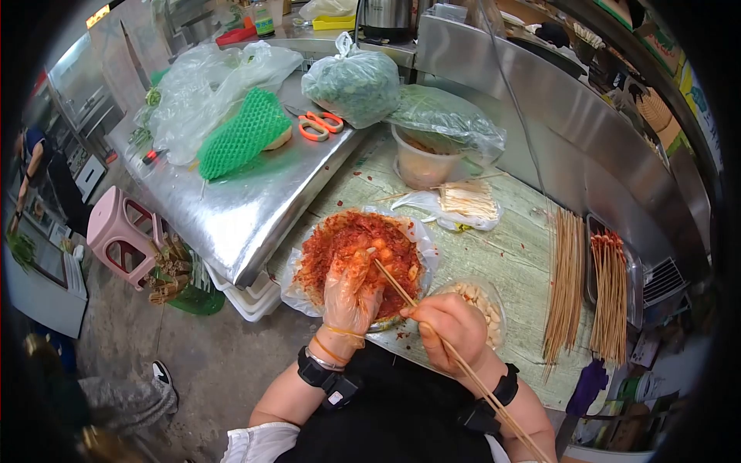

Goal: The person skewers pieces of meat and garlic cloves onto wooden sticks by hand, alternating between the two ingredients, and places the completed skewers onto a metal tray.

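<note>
My left hand (351, 289), in a clear plastic glove smeared with red sauce, is over a bowl lined with a plastic bag and filled with red chili mix (324, 239). Its fingers are closed near a small pale piece (371, 251); what they grip is largely hidden by sauce. My right hand (451, 328) is wrapped round thin bamboo skewers (475, 376), whose upper tip meets my left fingertips. Close beside the right hand sits a clear container of pale, clove-like pieces (482, 305).
Bare skewers (564, 282) lie at right, beside skewers with red-coated tips (608, 293) on a metal tray. Behind are pale thin strips (469, 199) and a tub (421, 163). Scissors (318, 126) and green netting (243, 139) rest on the steel table. A person (50, 174) stands far left.
</note>
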The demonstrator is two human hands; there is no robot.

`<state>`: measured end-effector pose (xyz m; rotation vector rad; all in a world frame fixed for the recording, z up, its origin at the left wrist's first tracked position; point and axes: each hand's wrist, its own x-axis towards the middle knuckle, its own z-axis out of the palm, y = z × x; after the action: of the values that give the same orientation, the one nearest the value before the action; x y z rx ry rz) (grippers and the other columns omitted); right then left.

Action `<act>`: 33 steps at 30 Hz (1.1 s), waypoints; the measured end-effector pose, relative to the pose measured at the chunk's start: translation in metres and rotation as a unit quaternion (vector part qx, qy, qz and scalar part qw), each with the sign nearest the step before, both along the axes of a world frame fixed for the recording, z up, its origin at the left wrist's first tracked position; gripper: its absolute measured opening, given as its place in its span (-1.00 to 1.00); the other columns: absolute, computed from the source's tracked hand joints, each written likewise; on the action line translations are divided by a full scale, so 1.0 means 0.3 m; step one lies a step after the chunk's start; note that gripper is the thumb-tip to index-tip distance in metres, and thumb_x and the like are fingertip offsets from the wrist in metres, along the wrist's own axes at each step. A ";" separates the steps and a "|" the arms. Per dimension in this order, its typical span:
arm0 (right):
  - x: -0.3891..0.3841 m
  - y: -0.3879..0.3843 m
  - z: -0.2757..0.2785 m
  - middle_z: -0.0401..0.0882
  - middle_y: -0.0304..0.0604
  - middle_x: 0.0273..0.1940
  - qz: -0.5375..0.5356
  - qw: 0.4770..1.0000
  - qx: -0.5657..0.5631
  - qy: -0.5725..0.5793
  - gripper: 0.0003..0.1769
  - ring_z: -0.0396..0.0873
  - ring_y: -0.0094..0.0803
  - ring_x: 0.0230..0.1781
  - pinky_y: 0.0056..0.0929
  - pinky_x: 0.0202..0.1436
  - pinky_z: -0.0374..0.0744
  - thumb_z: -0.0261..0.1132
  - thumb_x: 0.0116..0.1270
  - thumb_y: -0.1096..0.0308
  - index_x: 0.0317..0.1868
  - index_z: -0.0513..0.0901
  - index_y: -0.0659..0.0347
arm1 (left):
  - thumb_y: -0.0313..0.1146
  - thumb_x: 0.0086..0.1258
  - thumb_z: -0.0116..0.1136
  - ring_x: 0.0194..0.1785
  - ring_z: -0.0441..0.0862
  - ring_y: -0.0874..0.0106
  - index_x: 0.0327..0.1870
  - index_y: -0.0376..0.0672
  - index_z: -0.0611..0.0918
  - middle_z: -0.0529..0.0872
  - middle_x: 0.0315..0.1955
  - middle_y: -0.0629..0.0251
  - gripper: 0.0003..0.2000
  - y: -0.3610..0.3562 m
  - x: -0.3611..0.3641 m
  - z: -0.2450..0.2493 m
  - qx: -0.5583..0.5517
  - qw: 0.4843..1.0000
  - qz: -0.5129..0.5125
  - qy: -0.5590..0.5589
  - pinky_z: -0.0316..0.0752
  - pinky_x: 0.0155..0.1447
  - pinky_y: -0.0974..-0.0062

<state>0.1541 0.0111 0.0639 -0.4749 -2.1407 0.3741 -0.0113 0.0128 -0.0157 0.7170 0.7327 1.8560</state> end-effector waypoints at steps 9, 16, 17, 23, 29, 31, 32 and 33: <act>-0.009 0.003 -0.013 0.58 -0.11 -0.31 0.003 1.000 -0.003 0.006 -0.87 0.56 -0.29 -0.42 -0.41 -0.39 0.55 0.12 0.33 0.40 -0.24 0.58 0.24 | -0.37 0.43 0.03 -0.01 0.60 0.37 0.06 -0.31 0.52 0.62 -0.04 0.19 -0.73 0.001 0.014 -0.004 0.010 0.999 -0.013 -0.048 0.56 0.04 0.47; -0.035 0.003 -0.008 0.57 -0.02 -0.33 0.004 1.000 -0.002 -0.017 -0.83 0.56 -0.19 -0.42 -0.36 -0.38 0.55 0.12 0.28 0.42 -0.23 0.62 0.28 | -0.42 0.46 -0.03 -0.05 0.61 0.41 0.09 -0.38 0.49 0.63 -0.07 0.17 -0.72 0.002 0.011 0.015 -0.003 0.992 0.010 -0.125 0.53 0.08 0.48; -0.039 0.006 -0.015 0.56 -0.03 -0.34 -0.005 1.000 0.001 -0.011 -0.82 0.56 -0.19 -0.44 -0.36 -0.39 0.54 0.11 0.29 0.40 -0.24 0.62 0.27 | -0.43 0.46 -0.04 -0.04 0.61 0.41 0.10 -0.38 0.49 0.63 -0.07 0.16 -0.72 0.007 0.011 0.006 -0.005 0.991 0.012 -0.131 0.53 0.08 0.48; -0.054 0.015 -0.033 0.56 -0.04 -0.38 -0.021 1.000 -0.021 0.008 -0.83 0.54 -0.21 -0.45 -0.36 -0.40 0.52 0.11 0.30 0.38 -0.29 0.62 0.26 | -0.43 0.48 -0.06 0.01 0.60 0.36 0.12 -0.36 0.47 0.62 -0.03 0.14 -0.72 0.007 -0.010 0.000 -0.034 0.989 -0.007 -0.145 0.54 0.10 0.43; 0.008 -0.003 0.024 0.54 -0.04 -0.38 -0.077 0.994 -0.083 -0.007 -0.79 0.54 -0.18 -0.43 -0.33 -0.38 0.51 0.07 0.32 0.34 -0.30 0.63 0.23 | -0.39 0.48 -0.07 0.03 0.59 0.33 0.11 -0.34 0.48 0.62 -0.04 0.14 -0.72 -0.001 -0.003 0.045 -0.030 0.996 -0.054 -0.063 0.54 0.11 0.38; -0.032 0.003 0.016 0.54 -0.01 -0.38 -0.052 0.996 -0.069 -0.010 -0.72 0.53 -0.16 -0.44 -0.33 -0.36 0.50 0.02 0.35 0.30 -0.32 0.63 0.23 | -0.36 0.48 -0.05 0.04 0.58 0.35 0.17 -0.33 0.45 0.62 -0.03 0.15 -0.68 -0.002 -0.013 0.009 -0.015 1.000 -0.017 0.003 0.52 0.12 0.41; -0.047 0.006 0.007 0.54 -0.01 -0.38 -0.017 0.998 -0.061 0.002 -0.72 0.53 -0.16 -0.44 -0.33 -0.36 0.50 0.02 0.35 0.30 -0.32 0.63 0.23 | -0.34 0.49 -0.05 0.05 0.57 0.37 0.20 -0.32 0.42 0.60 0.00 0.15 -0.65 0.005 -0.005 -0.012 -0.033 0.991 -0.052 -0.122 0.51 0.13 0.42; -0.042 0.008 0.002 0.54 -0.03 -0.41 -0.005 0.998 -0.065 0.011 -0.77 0.50 -0.20 -0.42 -0.32 -0.33 0.49 -0.01 0.36 0.38 -0.29 0.57 0.27 | -0.34 0.49 -0.06 0.05 0.57 0.37 0.22 -0.32 0.41 0.59 0.02 0.15 -0.64 0.000 -0.014 -0.014 -0.030 0.990 -0.056 -0.126 0.51 0.14 0.41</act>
<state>0.1413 0.0136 0.0645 -0.5516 -2.0996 0.5121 -0.0154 0.0129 -0.0198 0.4650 0.5705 1.7732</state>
